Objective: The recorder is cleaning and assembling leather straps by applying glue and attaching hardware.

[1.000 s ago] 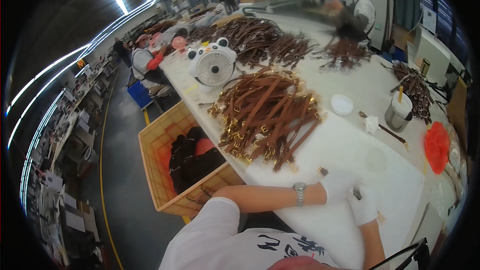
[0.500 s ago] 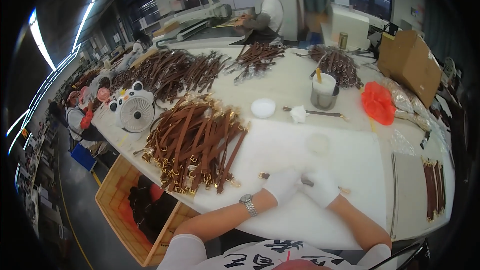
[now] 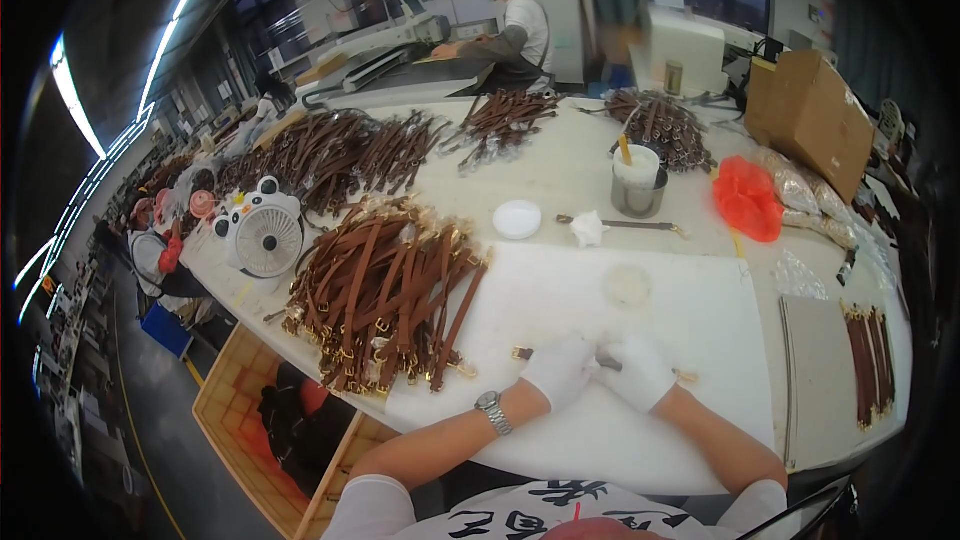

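In white gloves, my left hand (image 3: pixel 560 372) and my right hand (image 3: pixel 642 372) meet over the white work sheet (image 3: pixel 700 320). Both are closed on a leather strap (image 3: pixel 607 363), whose dark middle shows between the fingers. One strap end with a gold-coloured buckle (image 3: pixel 522 352) sticks out past my left hand. Beyond my right hand a pale tan end (image 3: pixel 686 376) shows. The gloves cover the rest of the strap. To the left lies a big heap of brown straps (image 3: pixel 385 290) with gold-coloured buckles.
A white lid (image 3: pixel 517 221), a strap with a crumpled white cloth (image 3: pixel 588 230) and a white pot in a metal cup (image 3: pixel 638 195) stand beyond the sheet. A fan (image 3: pixel 265 240) sits left. Finished-looking straps (image 3: pixel 868 365) lie right. A co-worker (image 3: pixel 520 30) is across the table.
My hands stay closed on the strap in nearly the same place. The view has shifted slightly. The co-worker across the table has leaned and reached further left.
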Action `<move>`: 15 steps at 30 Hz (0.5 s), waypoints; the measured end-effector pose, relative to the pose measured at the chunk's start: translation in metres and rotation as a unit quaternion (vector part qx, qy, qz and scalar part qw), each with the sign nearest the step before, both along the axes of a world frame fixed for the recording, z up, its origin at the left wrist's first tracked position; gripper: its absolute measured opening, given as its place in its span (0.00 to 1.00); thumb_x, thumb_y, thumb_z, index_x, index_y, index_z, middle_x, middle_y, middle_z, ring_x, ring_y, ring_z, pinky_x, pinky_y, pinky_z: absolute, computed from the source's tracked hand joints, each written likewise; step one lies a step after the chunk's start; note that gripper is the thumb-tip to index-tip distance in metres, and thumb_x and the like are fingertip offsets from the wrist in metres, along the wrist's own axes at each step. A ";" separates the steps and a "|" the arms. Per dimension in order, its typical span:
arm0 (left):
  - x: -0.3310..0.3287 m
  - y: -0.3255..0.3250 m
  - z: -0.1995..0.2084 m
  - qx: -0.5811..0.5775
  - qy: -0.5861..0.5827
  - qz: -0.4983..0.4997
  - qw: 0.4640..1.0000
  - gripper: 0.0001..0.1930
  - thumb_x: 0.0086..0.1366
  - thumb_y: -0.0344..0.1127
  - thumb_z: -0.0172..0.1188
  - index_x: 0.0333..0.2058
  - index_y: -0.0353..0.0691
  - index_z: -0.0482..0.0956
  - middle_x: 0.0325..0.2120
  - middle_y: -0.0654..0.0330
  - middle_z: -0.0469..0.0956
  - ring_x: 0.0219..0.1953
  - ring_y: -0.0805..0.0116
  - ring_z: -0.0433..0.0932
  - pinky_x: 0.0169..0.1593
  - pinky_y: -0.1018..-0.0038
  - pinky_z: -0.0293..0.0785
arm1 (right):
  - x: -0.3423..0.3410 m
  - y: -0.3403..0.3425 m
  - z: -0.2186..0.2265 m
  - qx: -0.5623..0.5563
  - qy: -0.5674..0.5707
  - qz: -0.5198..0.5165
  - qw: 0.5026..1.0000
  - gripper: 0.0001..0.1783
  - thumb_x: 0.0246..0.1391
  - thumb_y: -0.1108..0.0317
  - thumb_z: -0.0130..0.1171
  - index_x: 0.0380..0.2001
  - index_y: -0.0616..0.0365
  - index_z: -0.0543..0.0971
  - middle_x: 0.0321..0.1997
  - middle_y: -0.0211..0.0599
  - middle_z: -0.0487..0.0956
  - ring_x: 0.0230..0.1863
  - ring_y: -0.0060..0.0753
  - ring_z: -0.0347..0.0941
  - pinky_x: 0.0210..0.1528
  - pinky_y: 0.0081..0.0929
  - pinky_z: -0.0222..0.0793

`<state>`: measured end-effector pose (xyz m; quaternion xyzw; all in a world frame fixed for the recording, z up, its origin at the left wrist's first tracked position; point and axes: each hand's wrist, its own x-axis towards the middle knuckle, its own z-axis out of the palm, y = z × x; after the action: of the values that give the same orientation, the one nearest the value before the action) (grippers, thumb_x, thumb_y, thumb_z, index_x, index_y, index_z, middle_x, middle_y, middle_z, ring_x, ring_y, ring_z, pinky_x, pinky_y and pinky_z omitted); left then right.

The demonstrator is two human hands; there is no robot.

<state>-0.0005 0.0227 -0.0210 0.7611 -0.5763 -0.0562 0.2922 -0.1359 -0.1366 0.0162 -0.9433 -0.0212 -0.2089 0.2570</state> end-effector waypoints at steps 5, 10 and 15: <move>-0.001 -0.001 0.003 0.023 0.006 0.002 1.000 0.12 0.67 0.32 0.65 0.48 0.40 0.82 0.40 0.47 0.79 0.43 0.44 0.81 0.48 0.54 0.79 | 0.000 -0.001 -0.003 0.005 0.015 0.009 1.000 0.10 0.53 0.65 0.73 0.31 0.61 0.86 0.36 0.45 0.83 0.40 0.53 0.79 0.44 0.47 0.75; -0.003 0.000 0.006 0.004 0.001 0.003 1.000 0.11 0.67 0.32 0.64 0.47 0.40 0.82 0.40 0.47 0.79 0.43 0.43 0.81 0.49 0.54 0.78 | -0.001 -0.001 -0.008 -0.006 -0.016 -0.005 1.000 0.10 0.52 0.65 0.74 0.30 0.61 0.85 0.35 0.44 0.82 0.41 0.52 0.78 0.45 0.46 0.75; -0.004 0.001 0.010 0.010 -0.008 0.007 1.000 0.10 0.67 0.31 0.64 0.46 0.40 0.81 0.40 0.47 0.78 0.43 0.43 0.81 0.48 0.54 0.78 | 0.000 -0.001 -0.005 -0.001 0.017 -0.010 1.000 0.09 0.48 0.65 0.74 0.27 0.57 0.84 0.36 0.38 0.83 0.43 0.49 0.79 0.48 0.45 0.74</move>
<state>-0.0041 0.0236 -0.0109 0.7684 -0.5727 -0.0535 0.2806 -0.1362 -0.1374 0.0113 -0.9472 -0.0076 -0.1956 0.2538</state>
